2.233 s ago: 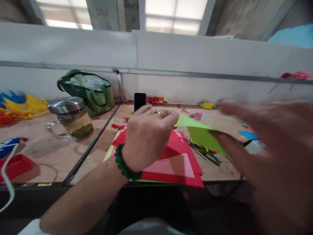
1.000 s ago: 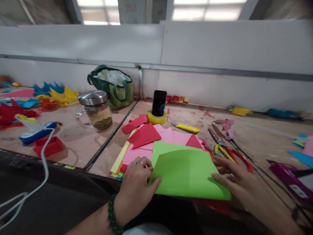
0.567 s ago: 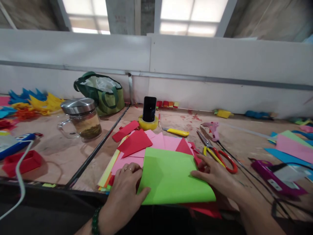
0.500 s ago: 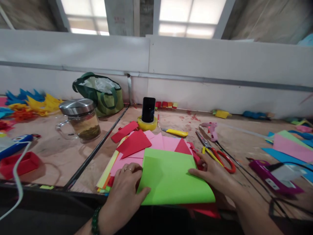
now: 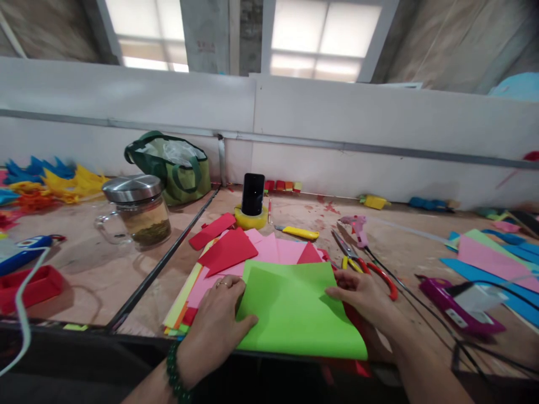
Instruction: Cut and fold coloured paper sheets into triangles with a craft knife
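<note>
A bright green craft sheet (image 5: 295, 308) lies over the pile, its front side curving over at the table edge. My left hand (image 5: 221, 314), with a ring and a green bead bracelet, grips the sheet's left edge, thumb on top and fingers curled at the side. At the right edge, my right hand (image 5: 357, 294) pinches the sheet between thumb and fingers. Beneath and behind it are pink sheets (image 5: 267, 249) and a red piece (image 5: 229, 251). Some red material shows under the sheet near my right hand; its shape is mostly hidden.
Behind the pile stand a phone (image 5: 253, 193) in a yellow tape roll (image 5: 251, 217) and a yellow utility knife (image 5: 300, 232). Scissors (image 5: 381, 279), a pink glue gun (image 5: 359, 229) and a purple power strip (image 5: 457, 306) with cables lie right. A glass tea mug (image 5: 143, 219) stands left.
The view has tilted and shifted slightly, so the scene sits a little lower and further left. Both hands keep hold of the green sheet with almost no movement.
</note>
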`<control>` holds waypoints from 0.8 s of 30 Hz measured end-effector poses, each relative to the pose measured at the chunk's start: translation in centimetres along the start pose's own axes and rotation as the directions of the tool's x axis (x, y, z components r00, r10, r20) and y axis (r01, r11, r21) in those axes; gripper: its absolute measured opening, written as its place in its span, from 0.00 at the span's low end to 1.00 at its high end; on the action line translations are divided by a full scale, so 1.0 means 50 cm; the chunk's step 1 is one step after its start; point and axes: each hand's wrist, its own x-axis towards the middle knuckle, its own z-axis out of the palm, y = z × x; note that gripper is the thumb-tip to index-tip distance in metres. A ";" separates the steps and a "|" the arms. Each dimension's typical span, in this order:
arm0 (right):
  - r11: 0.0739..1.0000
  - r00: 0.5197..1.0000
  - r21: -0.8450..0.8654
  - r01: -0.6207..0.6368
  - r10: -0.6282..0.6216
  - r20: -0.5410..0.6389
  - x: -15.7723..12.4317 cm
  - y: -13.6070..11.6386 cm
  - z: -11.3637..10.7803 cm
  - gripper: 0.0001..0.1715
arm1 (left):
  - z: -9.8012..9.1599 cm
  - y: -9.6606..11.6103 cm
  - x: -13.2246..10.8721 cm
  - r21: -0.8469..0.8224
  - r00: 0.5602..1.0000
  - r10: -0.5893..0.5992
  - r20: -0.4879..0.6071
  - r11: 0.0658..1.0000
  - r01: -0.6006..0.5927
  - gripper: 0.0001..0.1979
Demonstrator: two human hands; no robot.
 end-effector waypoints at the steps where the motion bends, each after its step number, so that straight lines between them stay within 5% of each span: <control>1: 1.000 1.000 0.013 0.009 -0.009 0.002 -0.005 -0.003 -0.002 0.17 | 0.003 -0.003 -0.001 -0.027 1.000 -0.002 -0.024 1.000 0.001 0.18; 7: 0.960 0.995 0.262 0.094 -0.095 -0.009 -0.043 -0.026 -0.010 0.17 | 0.005 -0.019 0.004 -0.371 0.973 -0.046 -0.227 0.928 -0.043 0.41; 12: 0.936 0.991 0.327 0.133 -0.125 -0.046 -0.063 -0.039 -0.006 0.18 | -0.015 -0.004 0.023 -0.808 0.999 -0.044 -0.008 0.590 0.020 0.28; 17: 0.910 0.993 0.409 0.070 -0.025 -0.112 -0.071 -0.031 0.001 0.16 | -0.040 0.013 0.033 -0.927 0.995 -0.090 0.039 0.369 0.070 0.22; 20: 0.882 0.991 0.471 -0.007 0.070 -0.116 -0.070 -0.021 0.006 0.16 | -0.053 0.019 0.032 -0.942 0.998 -0.062 0.024 0.333 0.043 0.22; 24: 0.867 0.987 0.494 -0.061 0.127 -0.102 -0.073 -0.020 0.014 0.17 | -0.063 0.019 0.023 -0.918 0.997 -0.074 0.020 0.394 0.048 0.19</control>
